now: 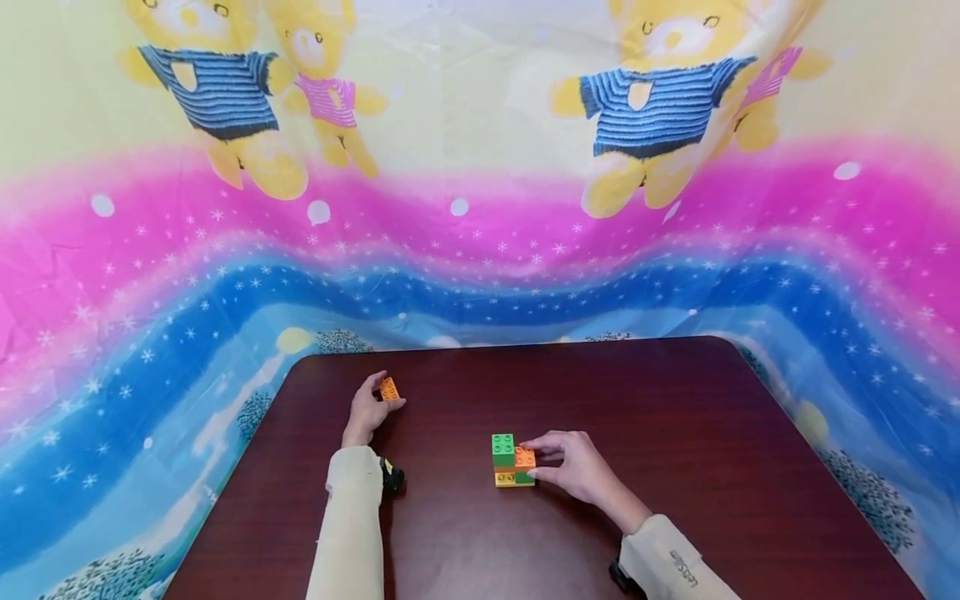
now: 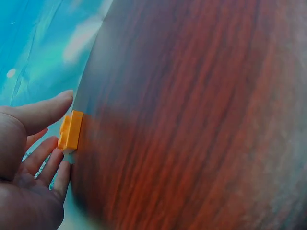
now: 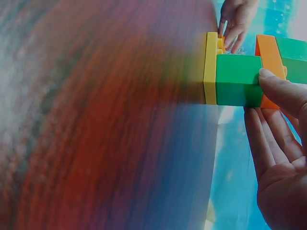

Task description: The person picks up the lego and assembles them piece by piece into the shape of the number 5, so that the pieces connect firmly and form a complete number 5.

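Standing on the table is a stack of toy building blocks point(image 1: 504, 458). A thin yellow block point(image 3: 210, 72) is at its base, with a green block point(image 3: 239, 81) on it, an orange block point(image 3: 270, 57) above that and another green block point(image 3: 293, 55) at the top. My right hand point(image 1: 577, 467) pinches the stack at the orange layer, thumb on one side and fingers on the other. Farther off to the left, my left hand point(image 1: 367, 410) is around a separate orange block point(image 2: 73, 132) lying on the table. Its fingertips are beside that block, while the thumb stands apart from it.
The dark reddish-brown wooden table point(image 1: 450, 533) has rounded far corners. Behind and around it hangs a cloth point(image 1: 480, 233) printed with bears and snowflakes. A black wrist strap point(image 1: 392, 477) is at the left cuff.
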### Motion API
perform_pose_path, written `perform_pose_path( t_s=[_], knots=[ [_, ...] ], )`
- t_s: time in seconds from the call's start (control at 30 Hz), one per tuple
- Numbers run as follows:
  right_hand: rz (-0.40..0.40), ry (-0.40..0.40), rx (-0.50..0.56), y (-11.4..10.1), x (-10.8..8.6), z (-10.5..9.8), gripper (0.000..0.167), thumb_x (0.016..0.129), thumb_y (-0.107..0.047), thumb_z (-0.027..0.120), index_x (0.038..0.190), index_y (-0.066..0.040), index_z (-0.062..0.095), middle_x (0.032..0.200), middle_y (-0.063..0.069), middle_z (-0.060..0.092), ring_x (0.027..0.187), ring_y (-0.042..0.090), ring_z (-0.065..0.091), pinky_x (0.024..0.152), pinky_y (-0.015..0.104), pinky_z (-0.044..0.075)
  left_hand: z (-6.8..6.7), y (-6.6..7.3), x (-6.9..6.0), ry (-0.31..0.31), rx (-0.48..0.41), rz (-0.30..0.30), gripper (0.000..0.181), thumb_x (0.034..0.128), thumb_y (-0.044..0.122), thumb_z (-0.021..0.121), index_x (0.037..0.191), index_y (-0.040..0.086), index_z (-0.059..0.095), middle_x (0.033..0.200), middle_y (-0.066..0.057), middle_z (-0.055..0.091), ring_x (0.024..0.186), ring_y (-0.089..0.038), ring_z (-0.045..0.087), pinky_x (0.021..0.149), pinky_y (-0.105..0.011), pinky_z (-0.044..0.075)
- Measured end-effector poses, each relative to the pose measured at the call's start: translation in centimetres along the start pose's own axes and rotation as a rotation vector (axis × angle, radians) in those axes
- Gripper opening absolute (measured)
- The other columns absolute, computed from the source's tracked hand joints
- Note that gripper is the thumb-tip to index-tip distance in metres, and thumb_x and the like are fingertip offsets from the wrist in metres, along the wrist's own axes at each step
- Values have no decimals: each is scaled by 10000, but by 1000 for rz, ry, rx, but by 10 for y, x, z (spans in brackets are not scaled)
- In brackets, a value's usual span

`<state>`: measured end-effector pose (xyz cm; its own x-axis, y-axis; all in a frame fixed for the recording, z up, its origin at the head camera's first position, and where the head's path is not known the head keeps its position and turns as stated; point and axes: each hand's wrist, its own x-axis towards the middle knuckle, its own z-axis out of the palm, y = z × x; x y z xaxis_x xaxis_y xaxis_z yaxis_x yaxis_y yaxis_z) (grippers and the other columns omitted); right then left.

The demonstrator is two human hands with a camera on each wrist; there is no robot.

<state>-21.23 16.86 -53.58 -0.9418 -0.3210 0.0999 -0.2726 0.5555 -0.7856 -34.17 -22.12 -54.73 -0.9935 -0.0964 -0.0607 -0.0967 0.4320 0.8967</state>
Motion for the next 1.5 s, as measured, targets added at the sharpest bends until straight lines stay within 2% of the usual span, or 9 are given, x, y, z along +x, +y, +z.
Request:
perform_pose_path(
  t_s=[0.27, 0.43, 0.6, 0.83, 1.0, 1.17, 1.5],
  knots=[
    [-12, 0, -9, 1, 0, 0, 419, 824, -157, 885, 1221, -238, 776, 1159, -8, 746, 1016, 174, 732, 843, 325, 621, 2, -7, 3, 11, 52, 19, 642, 913, -41, 736, 1503, 62, 507, 1527, -247, 414, 1366, -438, 446, 1097, -574, 446],
    [-21, 6, -11, 0, -1, 0, 423, 822, -150, 885, 1223, -233, 777, 1158, -4, 746, 1013, 172, 734, 838, 323, 622, 1, -8, 3, 14, 86, 24, 616, 910, -64, 722, 1482, 75, 540, 1527, -232, 434, 1353, -441, 483, 1106, -579, 445],
    [-14, 6, -11, 0, 0, 0, 424, 818, -155, 889, 1220, -231, 779, 1156, -2, 747, 1014, 179, 735, 838, 329, 623, 2, -7, 0, 55, 126, 25, 606, 898, -18, 759, 1463, 50, 548, 1485, -250, 467, 1328, -444, 514, 1108, -585, 447],
    [-3, 0, 0, 0, 0, 0, 417, 819, -161, 888, 1213, -243, 779, 1158, 1, 748, 1018, 184, 734, 837, 332, 623, 3, -4, -3, 117, 211, 28, 585, 868, 33, 807, 1409, -1, 586, 1375, -272, 604, 1237, -417, 594, 1079, -556, 474],
    [-5, 2, 4, 0, 0, 0, 420, 822, -166, 886, 1220, -240, 777, 1161, -1, 746, 1023, 189, 732, 843, 340, 622, 3, -1, -4, 134, 254, 12, 537, 865, 62, 809, 1360, -25, 622, 1298, -259, 665, 1164, -400, 622, 1050, -540, 487],
    [-10, 4, 3, 0, -1, 0, 424, 820, -169, 888, 1227, -219, 777, 1154, -5, 747, 1020, 186, 731, 845, 336, 622, 2, 1, -4, 146, 293, 26, 491, 852, 69, 803, 1313, -28, 665, 1238, -237, 707, 1115, -385, 640, 1018, -526, 490],
    [-41, 0, 31, 1, -1, -2, 407, 832, -145, 878, 1218, -222, 777, 1149, 1, 753, 1004, 163, 734, 837, 327, 622, 5, 4, -4, 169, 299, 51, 463, 861, 90, 803, 1304, 19, 692, 1236, -199, 721, 1087, -355, 666, 998, -521, 507]
  ],
)
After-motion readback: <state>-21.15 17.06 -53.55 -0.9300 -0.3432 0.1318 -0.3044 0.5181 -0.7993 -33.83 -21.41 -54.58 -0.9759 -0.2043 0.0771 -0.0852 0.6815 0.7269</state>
